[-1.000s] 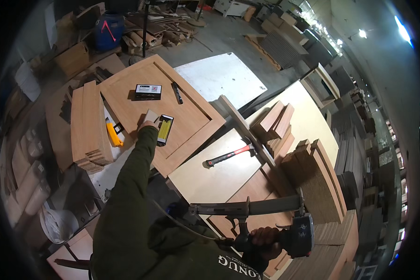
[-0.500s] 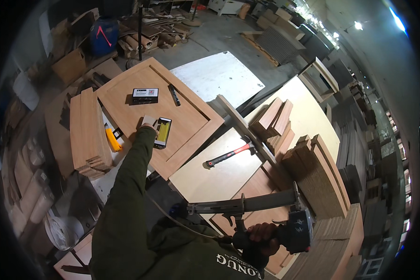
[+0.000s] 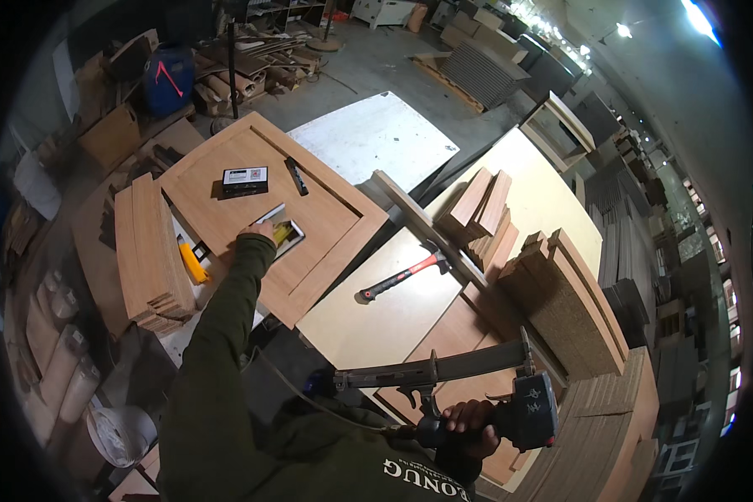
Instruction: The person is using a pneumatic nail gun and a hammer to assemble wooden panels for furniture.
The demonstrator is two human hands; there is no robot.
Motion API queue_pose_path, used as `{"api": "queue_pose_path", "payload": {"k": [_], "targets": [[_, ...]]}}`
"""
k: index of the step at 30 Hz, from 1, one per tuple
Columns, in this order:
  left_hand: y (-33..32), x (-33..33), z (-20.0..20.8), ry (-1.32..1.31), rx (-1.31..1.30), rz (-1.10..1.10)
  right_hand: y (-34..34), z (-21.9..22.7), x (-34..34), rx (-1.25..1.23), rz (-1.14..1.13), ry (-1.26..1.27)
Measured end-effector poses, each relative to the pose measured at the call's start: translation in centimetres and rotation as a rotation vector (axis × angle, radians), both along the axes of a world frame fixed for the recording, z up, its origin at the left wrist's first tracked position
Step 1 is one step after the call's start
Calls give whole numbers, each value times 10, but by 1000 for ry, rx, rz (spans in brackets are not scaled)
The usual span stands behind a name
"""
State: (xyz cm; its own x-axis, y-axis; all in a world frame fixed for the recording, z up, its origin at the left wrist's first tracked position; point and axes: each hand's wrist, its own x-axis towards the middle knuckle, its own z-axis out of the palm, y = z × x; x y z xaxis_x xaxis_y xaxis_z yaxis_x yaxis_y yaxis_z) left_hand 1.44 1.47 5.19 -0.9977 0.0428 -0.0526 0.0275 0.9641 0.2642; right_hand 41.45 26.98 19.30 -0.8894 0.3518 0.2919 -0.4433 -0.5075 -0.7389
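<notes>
Nail gun (image 3: 477,393) gripped by right hand (image 3: 468,422); left hand (image 3: 263,230) reaches small box (image 3: 283,234)

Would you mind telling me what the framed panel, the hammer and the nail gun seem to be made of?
Framed panel: looks like wood or veneered board, matt brown, faint grain. Hammer: dark metal-looking head, red and black handle, perhaps rubber-coated. Nail gun, held by the right hand: grey metal-looking magazine, dark body, metal or plastic unclear.

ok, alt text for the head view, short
A person in a wood workshop reaches the left hand to a small open box on a framed wooden panel, while the right hand grips a nail gun. A red-handled hammer lies on a board nearby, with stacked wood strips around.
</notes>
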Motion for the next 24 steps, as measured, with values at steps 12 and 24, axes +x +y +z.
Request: {"api": "queue_pose_path", "payload": {"k": [12,24], "targets": [[-1,-8,-35,-52,350,81,1,1,3,6,31,-19],[-16,-20,-60,-72,139,128,-3,1,4,3,39,-27]]}}
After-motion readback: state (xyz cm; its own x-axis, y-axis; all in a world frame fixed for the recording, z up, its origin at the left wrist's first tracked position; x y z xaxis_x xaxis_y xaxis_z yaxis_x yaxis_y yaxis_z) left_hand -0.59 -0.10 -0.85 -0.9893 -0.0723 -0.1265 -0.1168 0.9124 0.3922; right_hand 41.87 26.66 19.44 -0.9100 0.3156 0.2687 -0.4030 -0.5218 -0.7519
